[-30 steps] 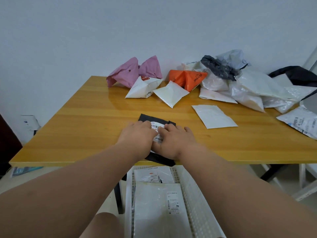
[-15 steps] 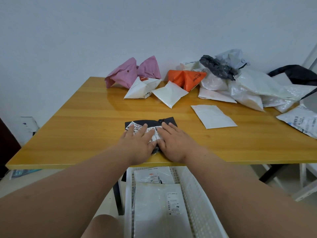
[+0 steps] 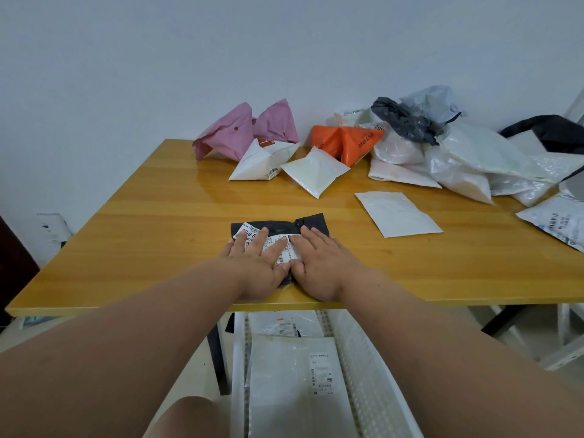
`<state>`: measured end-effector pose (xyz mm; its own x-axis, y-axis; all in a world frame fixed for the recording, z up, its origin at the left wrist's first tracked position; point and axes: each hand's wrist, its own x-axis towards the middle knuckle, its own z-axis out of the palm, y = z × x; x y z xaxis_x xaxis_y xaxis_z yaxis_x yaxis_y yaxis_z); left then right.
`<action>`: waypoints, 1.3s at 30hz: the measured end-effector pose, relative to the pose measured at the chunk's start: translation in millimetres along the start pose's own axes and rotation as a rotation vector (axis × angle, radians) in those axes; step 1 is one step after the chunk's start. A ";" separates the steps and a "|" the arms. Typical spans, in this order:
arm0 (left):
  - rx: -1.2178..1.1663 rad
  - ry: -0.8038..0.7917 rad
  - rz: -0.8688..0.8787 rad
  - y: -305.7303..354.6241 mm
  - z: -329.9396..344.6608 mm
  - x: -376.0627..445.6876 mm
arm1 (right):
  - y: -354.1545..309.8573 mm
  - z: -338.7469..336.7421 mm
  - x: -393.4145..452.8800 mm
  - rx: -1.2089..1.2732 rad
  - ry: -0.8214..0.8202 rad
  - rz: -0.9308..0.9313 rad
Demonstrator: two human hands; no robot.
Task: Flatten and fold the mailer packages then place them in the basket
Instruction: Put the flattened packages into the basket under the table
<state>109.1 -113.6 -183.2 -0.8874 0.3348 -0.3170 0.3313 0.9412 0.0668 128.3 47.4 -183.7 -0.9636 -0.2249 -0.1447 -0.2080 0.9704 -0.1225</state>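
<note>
A black mailer [image 3: 278, 226] with a white shipping label lies folded on the wooden table [image 3: 151, 241] near its front edge. My left hand [image 3: 257, 265] and my right hand [image 3: 319, 263] lie flat on it side by side, fingers spread, pressing it down. Most of the mailer is hidden under my palms. Below the table edge stands a white basket [image 3: 363, 368] with white mailers [image 3: 284, 384] lying flat inside.
A flat white mailer [image 3: 396, 213] lies to the right of my hands. Along the back of the table are puffed pink [image 3: 230, 134], white [image 3: 313, 169] and orange [image 3: 347, 142] mailers, and a heap of white, grey and black bags [image 3: 448, 153] at the right.
The black mailer has turned from an upright fold to a wider, flatter shape across the table. Both hands have opened out flat on it and slid slightly toward me.
</note>
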 end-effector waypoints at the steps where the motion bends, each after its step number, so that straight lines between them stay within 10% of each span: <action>1: 0.002 -0.004 -0.001 0.0 -0.5 -0.2 | 0.1 -0.3 0.6 0.007 -0.003 0.002; 22: 0.121 0.297 -0.006 3.7 3.8 11.5 | 1.0 3.5 11.6 -0.159 0.212 -0.023; 39: -0.040 0.193 0.037 -2.4 6.8 22.4 | 3.4 5.2 20.0 -0.055 0.088 -0.053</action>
<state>90.6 -108.7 -196.9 -0.9211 0.3682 -0.1265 0.3552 0.9278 0.1143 109.2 45.7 -192.1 -0.9616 -0.2695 -0.0526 -0.2655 0.9613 -0.0729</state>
